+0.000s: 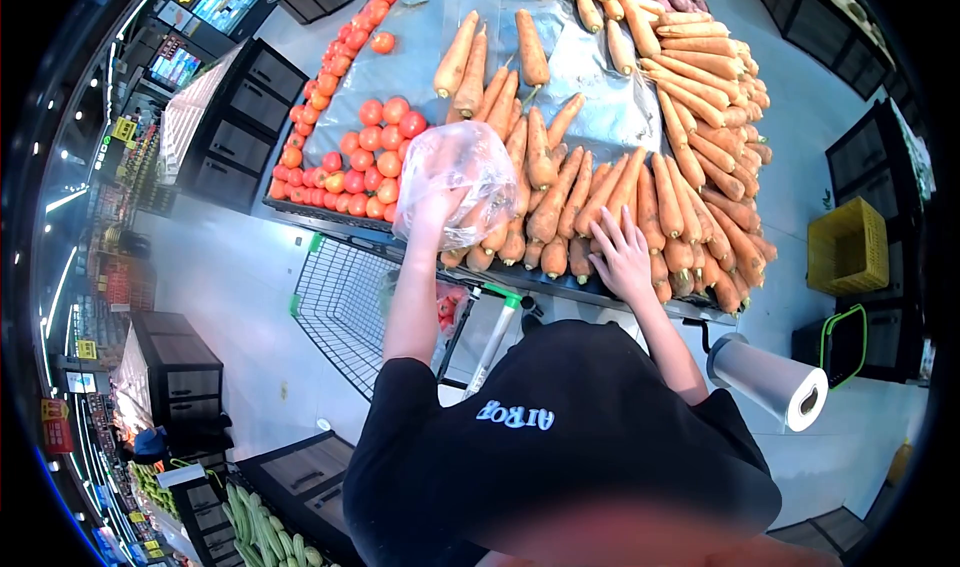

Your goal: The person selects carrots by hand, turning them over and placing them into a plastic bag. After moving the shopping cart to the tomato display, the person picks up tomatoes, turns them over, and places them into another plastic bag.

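My left hand [440,205] is at the clear plastic bag [478,172], its fingers partly hidden by the crinkled film. The bag hangs over the edge of the display, between the tomatoes [375,162] and the carrots, and orange shows through it. My right hand [623,259] lies on the front of the carrot pile [650,202], fingers stretched out and slightly spread over the thick ends. Loose carrots [532,49] also rest farther back on the blue-grey sheet [600,97].
A wire shopping cart [345,302] with a bagged red item [450,307] stands below the display's left front. A roll of plastic bags [765,382] sticks out at the right. Beyond it are a yellow crate [848,247] and dark cabinets [865,147].
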`<action>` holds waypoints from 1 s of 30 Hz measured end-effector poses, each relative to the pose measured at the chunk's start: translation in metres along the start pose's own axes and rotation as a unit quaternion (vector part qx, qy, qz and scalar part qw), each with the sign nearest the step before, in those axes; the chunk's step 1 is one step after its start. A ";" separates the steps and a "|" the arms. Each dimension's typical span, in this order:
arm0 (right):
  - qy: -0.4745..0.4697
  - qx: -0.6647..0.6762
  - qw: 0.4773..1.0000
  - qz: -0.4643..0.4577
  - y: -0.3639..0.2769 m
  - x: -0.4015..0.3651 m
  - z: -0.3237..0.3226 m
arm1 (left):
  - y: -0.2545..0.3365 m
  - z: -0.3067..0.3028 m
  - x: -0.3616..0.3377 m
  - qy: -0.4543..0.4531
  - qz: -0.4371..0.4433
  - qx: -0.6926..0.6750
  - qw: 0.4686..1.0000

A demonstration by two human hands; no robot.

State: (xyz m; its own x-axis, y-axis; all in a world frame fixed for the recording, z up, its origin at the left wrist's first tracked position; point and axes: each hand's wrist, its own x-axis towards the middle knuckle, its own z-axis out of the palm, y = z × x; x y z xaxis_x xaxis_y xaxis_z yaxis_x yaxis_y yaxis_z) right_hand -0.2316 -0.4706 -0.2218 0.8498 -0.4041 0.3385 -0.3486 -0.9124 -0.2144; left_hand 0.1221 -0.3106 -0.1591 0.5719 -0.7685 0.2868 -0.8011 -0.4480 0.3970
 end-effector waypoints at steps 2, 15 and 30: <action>-0.002 -0.003 1.000 -0.001 -0.001 0.000 -0.001 | -0.005 0.005 0.003 -0.016 0.015 0.050 0.998; 0.008 0.001 1.000 -0.006 0.001 -0.001 0.001 | -0.002 -0.011 -0.011 -0.170 -0.082 0.089 0.978; 0.007 -0.008 1.000 -0.002 -0.003 0.001 0.000 | 0.009 -0.032 -0.028 0.047 -0.110 0.010 0.993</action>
State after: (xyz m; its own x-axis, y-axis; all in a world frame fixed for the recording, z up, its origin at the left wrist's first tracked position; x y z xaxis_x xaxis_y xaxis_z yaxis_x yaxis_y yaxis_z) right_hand -0.2298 -0.4686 -0.2210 0.8452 -0.4017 0.3526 -0.3518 -0.9147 -0.1988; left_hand 0.1041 -0.2782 -0.1352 0.7463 -0.6062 0.2749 -0.6580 -0.6095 0.4422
